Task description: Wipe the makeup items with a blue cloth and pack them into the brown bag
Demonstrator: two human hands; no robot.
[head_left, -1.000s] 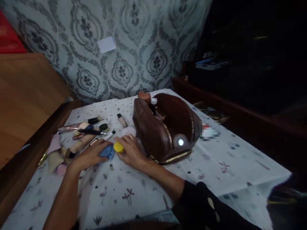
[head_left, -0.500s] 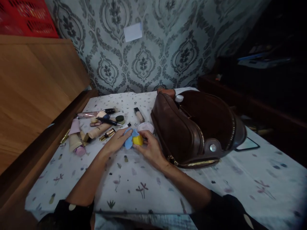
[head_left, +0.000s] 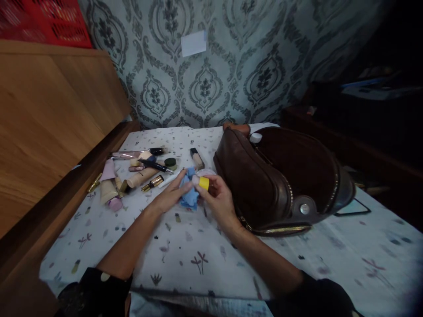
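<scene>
1. Left hand [head_left: 170, 193], half closed, is gripping crumpled blue material [head_left: 190, 198]; right hand [head_left: 220, 200] is pinching a yellow-and-white container [head_left: 204, 183] between thumb and fingers, just beside the blue material.
2. Cosmetics [head_left: 142, 177] are lying heaped from 9 to 10 o'clock; a black-capped bottle [head_left: 197, 159] is resting at 12; an unzipped brown bag [head_left: 256, 185] is obstructing 3 o'clock, near the right hand.
3. Printed tablecloth [head_left: 178, 275] is covering the table; patterned wallpaper [head_left: 228, 79] is rising at 12, a wooden cabinet [head_left: 59, 97] at 10.
4. The table's near edge [head_left: 185, 294] is running across 6 o'clock, bare printed cloth stretching up to the hands.
</scene>
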